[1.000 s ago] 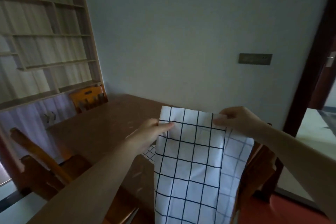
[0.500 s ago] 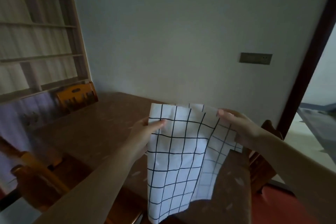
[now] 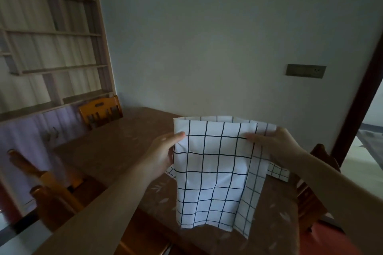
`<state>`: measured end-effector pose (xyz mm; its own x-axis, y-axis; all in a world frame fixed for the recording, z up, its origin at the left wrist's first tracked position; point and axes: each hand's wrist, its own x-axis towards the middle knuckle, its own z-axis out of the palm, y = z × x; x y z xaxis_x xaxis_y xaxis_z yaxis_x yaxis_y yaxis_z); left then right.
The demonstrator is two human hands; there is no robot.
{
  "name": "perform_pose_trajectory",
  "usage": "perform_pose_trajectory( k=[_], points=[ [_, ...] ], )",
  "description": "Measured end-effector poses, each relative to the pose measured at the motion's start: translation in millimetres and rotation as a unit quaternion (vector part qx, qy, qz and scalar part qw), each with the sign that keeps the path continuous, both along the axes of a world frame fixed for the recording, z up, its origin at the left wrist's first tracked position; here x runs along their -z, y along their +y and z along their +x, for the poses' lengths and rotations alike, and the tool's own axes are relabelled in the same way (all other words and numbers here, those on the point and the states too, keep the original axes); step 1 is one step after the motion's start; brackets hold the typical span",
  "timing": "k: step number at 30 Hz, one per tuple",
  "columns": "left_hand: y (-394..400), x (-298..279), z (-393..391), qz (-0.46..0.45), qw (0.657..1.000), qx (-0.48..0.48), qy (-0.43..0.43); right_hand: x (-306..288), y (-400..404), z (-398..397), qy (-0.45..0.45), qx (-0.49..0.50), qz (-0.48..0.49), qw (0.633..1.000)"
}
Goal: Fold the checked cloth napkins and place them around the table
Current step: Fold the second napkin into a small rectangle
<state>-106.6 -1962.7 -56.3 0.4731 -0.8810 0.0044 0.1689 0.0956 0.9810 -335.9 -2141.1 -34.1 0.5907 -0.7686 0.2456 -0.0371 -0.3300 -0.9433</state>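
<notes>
I have the checked napkin (image 3: 213, 174) held up in the air over the near right part of the wooden table (image 3: 116, 149), hanging down from its top edge. It is white cloth with a thin dark grid of lines. The top is doubled over, so a second layer shows behind the front one along the top edge and down the right side, where the back layer hangs a little lower and further right. The lower hem is loose and wavy, just above the tabletop as far as I can tell.

My left hand (image 3: 163, 151) pinches the upper left corner, thumb on the front face and fingers behind the cloth. My right hand (image 3: 275, 143) pinches the upper right edge, thumb laid flat along a grid line on the front, the other fingers curled behind.

Behind the held napkin, another checked napkin (image 3: 277, 171) lies flat on the table, showing on either side of it.

A wooden chair (image 3: 100, 113) stands at the far left end of the table.
</notes>
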Motion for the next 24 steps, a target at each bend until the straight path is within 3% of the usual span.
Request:
perform_pose_trajectory(
  k=[12, 19, 24],
  points=[
    [-11.3, -6.8, -10.4, -0.010, 0.996, -0.056, -0.066, -15.9, 0.1, -23.4, 0.109, -0.015, -0.076, 0.991],
    [-14.3, -7.8, -18.9, -0.034, 0.997, -0.035, -0.058, -17.9, 2.5, -27.7, 0.032, 0.033, -0.064, 0.997],
    [-14.6, -5.5, -18.9, -0.023, 0.999, 0.004, -0.043, -23.2, 5.2, -39.3, 0.025, 0.003, -0.054, 0.998]
  ],
)
